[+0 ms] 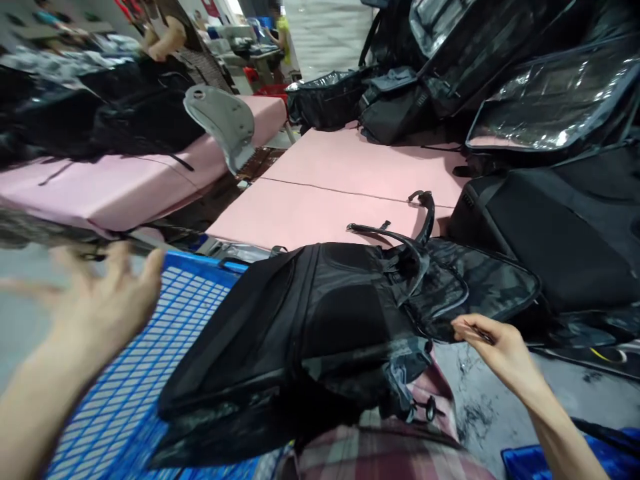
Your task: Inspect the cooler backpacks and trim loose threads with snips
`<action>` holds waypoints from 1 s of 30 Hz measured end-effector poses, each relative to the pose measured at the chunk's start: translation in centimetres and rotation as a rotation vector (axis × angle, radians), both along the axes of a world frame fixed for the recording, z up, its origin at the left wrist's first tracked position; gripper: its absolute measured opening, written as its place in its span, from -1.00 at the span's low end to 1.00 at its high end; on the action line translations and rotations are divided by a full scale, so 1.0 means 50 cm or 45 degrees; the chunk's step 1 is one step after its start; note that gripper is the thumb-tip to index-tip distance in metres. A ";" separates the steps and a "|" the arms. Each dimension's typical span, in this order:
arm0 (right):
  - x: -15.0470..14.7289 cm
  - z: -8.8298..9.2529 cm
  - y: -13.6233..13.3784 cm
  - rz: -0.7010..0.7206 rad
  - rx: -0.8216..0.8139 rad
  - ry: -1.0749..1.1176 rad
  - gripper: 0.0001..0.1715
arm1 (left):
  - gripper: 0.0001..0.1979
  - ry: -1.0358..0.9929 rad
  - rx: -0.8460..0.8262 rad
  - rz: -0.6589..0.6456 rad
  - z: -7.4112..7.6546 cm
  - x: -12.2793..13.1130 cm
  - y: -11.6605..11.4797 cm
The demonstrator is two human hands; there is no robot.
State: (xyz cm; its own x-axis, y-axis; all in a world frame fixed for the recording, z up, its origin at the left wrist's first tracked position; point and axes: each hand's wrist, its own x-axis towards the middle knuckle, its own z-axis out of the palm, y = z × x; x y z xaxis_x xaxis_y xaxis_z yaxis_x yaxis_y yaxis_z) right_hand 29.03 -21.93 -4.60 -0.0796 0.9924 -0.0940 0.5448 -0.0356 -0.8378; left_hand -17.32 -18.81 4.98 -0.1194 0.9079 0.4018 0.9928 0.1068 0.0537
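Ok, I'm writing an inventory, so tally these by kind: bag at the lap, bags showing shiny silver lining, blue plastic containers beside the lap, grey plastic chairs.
Black bag at the lap: 1
Silver-lined bags: 3 visible
Blue plastic containers: 2
Grey plastic chair: 1
Total: 7

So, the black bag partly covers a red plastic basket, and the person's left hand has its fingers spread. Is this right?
Not quite: the plastic basket is blue, not red, as the head view shows. The black bag does partly cover it, and the person's left hand has its fingers spread.
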 end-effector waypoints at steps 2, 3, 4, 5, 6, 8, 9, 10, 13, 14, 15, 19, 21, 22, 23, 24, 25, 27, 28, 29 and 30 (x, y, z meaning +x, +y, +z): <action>0.001 -0.005 -0.006 0.004 -0.081 0.021 -0.62 | -0.72 0.163 -0.084 -0.007 -0.036 0.026 -0.052; -0.001 -0.007 -0.006 -0.020 -0.094 0.043 -0.56 | -0.73 0.155 -0.132 -0.062 -0.055 0.070 -0.072; -0.006 -0.010 -0.005 -0.058 -0.086 0.069 -0.52 | -0.71 0.138 -0.256 -0.235 -0.073 0.129 -0.087; -0.011 -0.013 -0.003 -0.098 -0.060 0.096 -0.50 | -0.69 0.117 -0.298 -0.395 -0.091 0.198 -0.098; -0.017 -0.016 0.000 -0.134 -0.023 0.119 -0.51 | -0.58 0.117 -0.366 -0.547 -0.108 0.269 -0.104; -0.026 -0.023 0.003 -0.185 0.057 0.144 -0.57 | -0.40 0.069 -0.344 -0.753 -0.140 0.397 -0.106; -0.029 -0.028 0.001 -0.199 0.095 0.137 -0.60 | -0.42 0.067 -0.360 -0.828 -0.156 0.443 -0.103; -0.030 -0.034 -0.003 -0.203 0.131 0.126 -0.64 | -0.51 0.088 -0.353 -0.844 -0.170 0.473 -0.097; -0.026 -0.050 -0.020 -0.286 0.297 0.101 -0.69 | -0.77 0.133 -0.282 -0.937 -0.187 0.474 -0.067; -0.026 -0.050 -0.022 -0.331 0.367 0.102 -0.70 | -0.79 0.107 -0.229 -0.935 -0.180 0.453 -0.054; -0.028 -0.043 -0.020 -0.365 0.446 0.108 -0.71 | -0.80 0.057 -0.159 -0.906 -0.165 0.427 -0.042; -0.074 0.078 0.069 -0.193 0.919 0.150 -0.71 | -0.82 -0.304 0.208 -0.726 -0.039 0.336 -0.008; -0.116 0.193 0.159 -0.210 1.264 0.225 -0.68 | -0.85 -0.525 0.350 -0.715 0.045 0.317 -0.004; -0.140 0.259 0.209 -0.214 1.357 0.306 -0.67 | -0.87 -0.624 0.404 -0.722 0.086 0.312 -0.002; -0.165 0.326 0.257 -0.120 1.409 0.375 -0.66 | -0.89 -0.712 0.464 -0.726 0.125 0.310 0.003; -0.188 0.392 0.303 0.066 1.435 0.412 -0.66 | -0.91 -0.786 0.539 -0.730 0.161 0.310 0.012; -0.209 0.455 0.342 0.295 1.415 0.419 -0.65 | -0.92 -0.861 0.632 -0.738 0.193 0.309 0.026; -0.238 0.565 0.396 0.522 1.319 0.332 -0.53 | -0.90 -1.035 0.823 -0.746 0.238 0.303 0.076; -0.243 0.608 0.410 0.569 1.303 0.257 -0.39 | -0.89 -1.134 0.897 -0.727 0.250 0.298 0.109; -0.243 0.642 0.415 0.555 1.310 0.198 -0.25 | -0.88 -1.236 0.932 -0.695 0.254 0.290 0.147; -0.237 0.664 0.413 0.510 1.340 0.156 -0.15 | -0.88 -1.328 0.939 -0.644 0.250 0.280 0.186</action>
State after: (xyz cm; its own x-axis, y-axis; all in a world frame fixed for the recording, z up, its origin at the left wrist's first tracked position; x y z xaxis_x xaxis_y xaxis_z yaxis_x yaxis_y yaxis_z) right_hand 17.20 -1.29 28.60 -0.3608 0.4746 0.8029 0.2709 0.8771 -0.3967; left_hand -3.30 -9.53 17.48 -0.3837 0.5594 0.7347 0.3796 -0.6297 0.6778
